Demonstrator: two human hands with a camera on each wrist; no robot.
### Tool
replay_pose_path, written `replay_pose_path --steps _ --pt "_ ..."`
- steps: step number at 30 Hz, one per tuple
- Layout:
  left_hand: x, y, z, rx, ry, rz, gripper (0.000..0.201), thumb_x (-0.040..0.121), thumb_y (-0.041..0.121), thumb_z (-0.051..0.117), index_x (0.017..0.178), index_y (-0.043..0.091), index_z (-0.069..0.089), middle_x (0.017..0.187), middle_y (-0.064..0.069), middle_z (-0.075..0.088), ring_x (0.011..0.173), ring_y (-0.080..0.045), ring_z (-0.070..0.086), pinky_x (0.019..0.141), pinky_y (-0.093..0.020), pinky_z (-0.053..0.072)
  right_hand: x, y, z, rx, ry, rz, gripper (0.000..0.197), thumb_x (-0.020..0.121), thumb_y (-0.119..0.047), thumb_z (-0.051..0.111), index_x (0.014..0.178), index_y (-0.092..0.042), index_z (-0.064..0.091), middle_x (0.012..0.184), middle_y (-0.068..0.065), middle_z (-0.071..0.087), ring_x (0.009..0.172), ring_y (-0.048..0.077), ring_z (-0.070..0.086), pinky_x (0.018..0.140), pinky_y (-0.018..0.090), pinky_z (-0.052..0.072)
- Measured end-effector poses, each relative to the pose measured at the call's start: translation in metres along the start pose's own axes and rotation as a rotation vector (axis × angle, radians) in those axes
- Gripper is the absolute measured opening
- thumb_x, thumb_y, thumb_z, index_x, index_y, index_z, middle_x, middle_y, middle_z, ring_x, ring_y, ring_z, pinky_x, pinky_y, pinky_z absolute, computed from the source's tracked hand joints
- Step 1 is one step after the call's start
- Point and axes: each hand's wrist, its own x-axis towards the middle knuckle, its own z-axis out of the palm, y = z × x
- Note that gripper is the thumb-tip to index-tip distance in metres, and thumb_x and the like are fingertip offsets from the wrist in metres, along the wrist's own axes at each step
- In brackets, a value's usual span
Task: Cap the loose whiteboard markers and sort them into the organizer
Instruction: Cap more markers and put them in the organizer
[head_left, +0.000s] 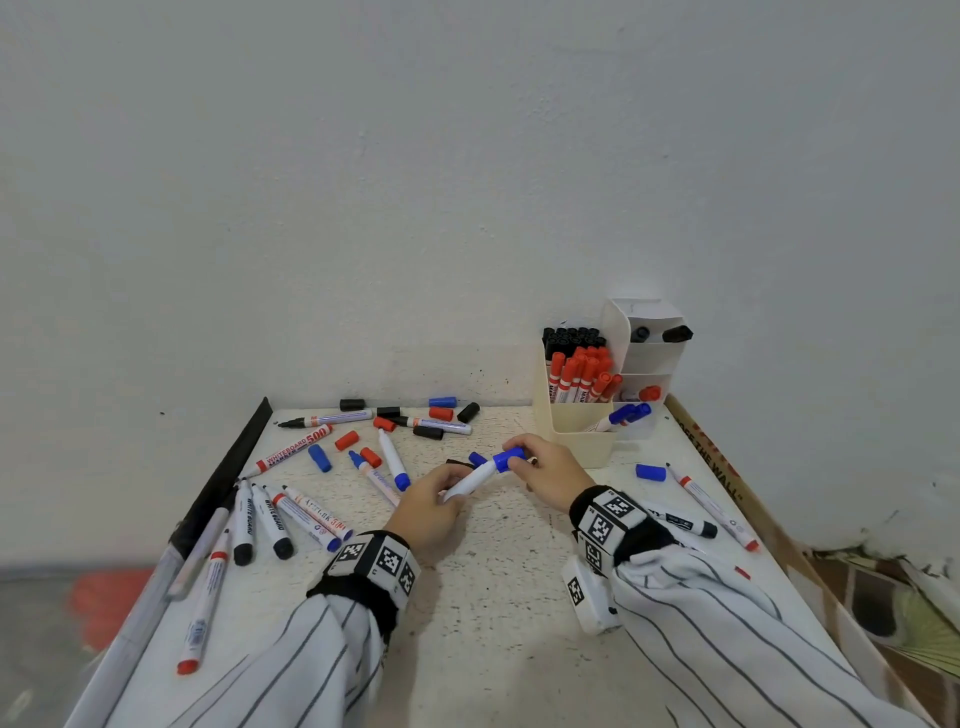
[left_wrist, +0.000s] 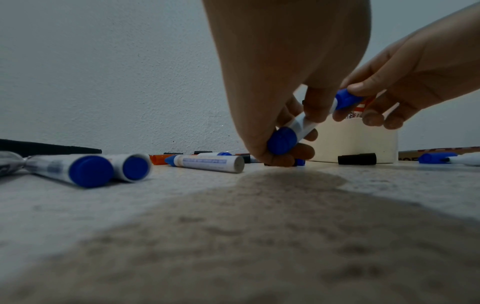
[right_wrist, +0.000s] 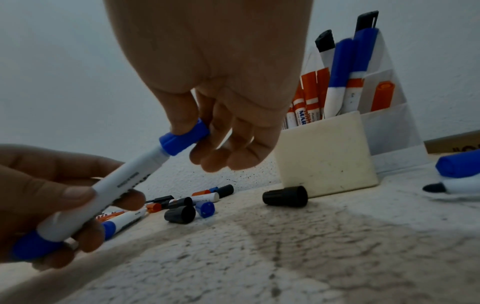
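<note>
A white marker with blue ends (head_left: 475, 479) (left_wrist: 301, 124) (right_wrist: 116, 189) is held above the table between both hands. My left hand (head_left: 431, 501) (left_wrist: 280, 115) (right_wrist: 46, 197) grips its barrel near the tail. My right hand (head_left: 540, 470) (left_wrist: 389, 90) (right_wrist: 207, 115) pinches the blue cap (head_left: 509, 460) (left_wrist: 346, 98) (right_wrist: 182, 139) that sits on the marker's front end. The cream organizer (head_left: 582, 436) (left_wrist: 363, 142) (right_wrist: 327, 154) stands just behind my right hand, with black, red and blue markers sorted in its compartments.
Several loose markers (head_left: 291, 449) and caps lie over the left and back of the table (head_left: 467, 597). A blue cap (head_left: 650, 472) and two markers (head_left: 714, 506) lie at the right. A black cap (right_wrist: 285, 195) rests before the organizer. A black rail (head_left: 228, 467) edges the left side.
</note>
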Motion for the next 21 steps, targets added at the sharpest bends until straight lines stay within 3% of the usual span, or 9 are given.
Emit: replay_pose_path --steps 4,7,10,14,18,21 --pt "-0.006 0.005 -0.003 0.028 -0.009 0.043 0.033 0.091 0.007 0.051 0.121 0.020 0.053 0.112 0.004 0.057 0.100 -0.014 0.054 0.088 -0.025 0.043 -0.008 -0.003 -0.006 -0.022 -0.021 0.032 0.021 0.095 -0.017 0.047 0.110 -0.008 0.058 0.085 0.003 0.059 0.063 0.005 0.047 0.058 0.016 0.035" --pt "-0.013 0.011 -0.005 -0.008 0.004 0.056 0.028 0.091 0.014 0.053 0.117 0.023 0.054 0.104 0.004 0.059 0.086 -0.008 0.055 0.074 -0.019 0.042 -0.014 -0.006 -0.007 -0.059 -0.010 -0.040 0.021 0.092 -0.008 0.048 0.111 -0.009 0.057 0.100 0.003 0.056 0.081 0.011 0.048 0.070 0.019 0.035" --pt "-0.019 0.012 -0.005 0.020 0.029 0.072 0.021 0.092 0.023 0.055 0.113 0.027 0.054 0.097 0.007 0.059 0.075 -0.002 0.052 0.065 -0.017 0.040 -0.020 -0.013 -0.007 -0.029 0.021 -0.093 0.027 0.091 -0.001 0.046 0.115 -0.009 0.056 0.113 0.002 0.056 0.077 0.000 0.044 0.077 0.018 0.033" --pt "-0.030 0.009 -0.009 0.016 0.071 0.085 0.022 0.091 0.022 0.056 0.113 0.026 0.056 0.097 0.006 0.060 0.076 -0.003 0.053 0.069 -0.020 0.042 -0.027 -0.019 -0.006 -0.052 -0.031 -0.117 0.029 0.092 -0.002 0.045 0.119 -0.010 0.053 0.112 0.001 0.055 0.081 0.007 0.045 0.082 0.021 0.033" --pt "-0.041 0.009 -0.012 0.064 0.086 0.126 0.025 0.089 0.018 0.059 0.112 0.027 0.056 0.100 0.011 0.058 0.089 -0.002 0.053 0.076 -0.014 0.041 -0.034 -0.021 -0.004 0.024 -0.042 -0.061 0.027 0.095 -0.012 0.045 0.122 -0.015 0.049 0.104 0.001 0.052 0.072 0.004 0.046 0.070 0.021 0.037" --pt "-0.047 0.009 -0.011 0.068 0.088 0.119 0.026 0.090 0.017 0.058 0.115 0.024 0.056 0.101 0.011 0.057 0.093 -0.005 0.053 0.079 -0.016 0.040 -0.038 -0.023 0.000 -0.021 -0.043 -0.110 0.025 0.093 -0.007 0.048 0.116 -0.013 0.055 0.102 -0.004 0.053 0.075 0.000 0.046 0.073 0.019 0.037"
